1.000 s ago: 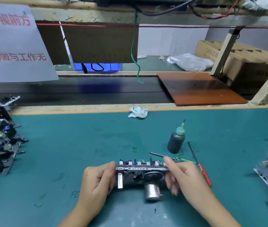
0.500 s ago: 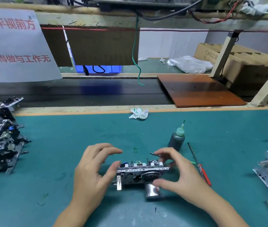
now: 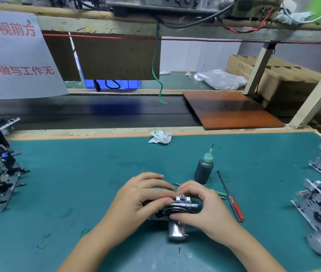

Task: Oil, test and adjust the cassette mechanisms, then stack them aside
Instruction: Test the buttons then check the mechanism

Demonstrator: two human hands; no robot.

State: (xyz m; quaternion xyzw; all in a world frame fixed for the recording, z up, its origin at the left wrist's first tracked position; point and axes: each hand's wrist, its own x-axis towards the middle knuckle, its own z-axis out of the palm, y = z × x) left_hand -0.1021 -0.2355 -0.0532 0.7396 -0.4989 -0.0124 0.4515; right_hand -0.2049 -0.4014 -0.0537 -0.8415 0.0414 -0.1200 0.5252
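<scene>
While both hands, left (image 3: 142, 197) and right (image 3: 200, 208), grip the cassette mechanism (image 3: 177, 210) low on the counter (image 3: 77, 183), press its keys gently, keeping fingers off the motor (image 3: 176, 230)

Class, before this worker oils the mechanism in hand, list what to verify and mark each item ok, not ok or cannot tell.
1. Mechanism held steady: ok, the left hand and right hand both grip it over the mat.
2. Oil bottle within reach and upright: ok, it stands just behind the hands.
3. A hand free for the bottle: not ok, both are busy.
4. Screwdriver clear of the work: ok, it lies to the right.
5. Moving parts run freely: cannot tell, fingers cover them.
</scene>
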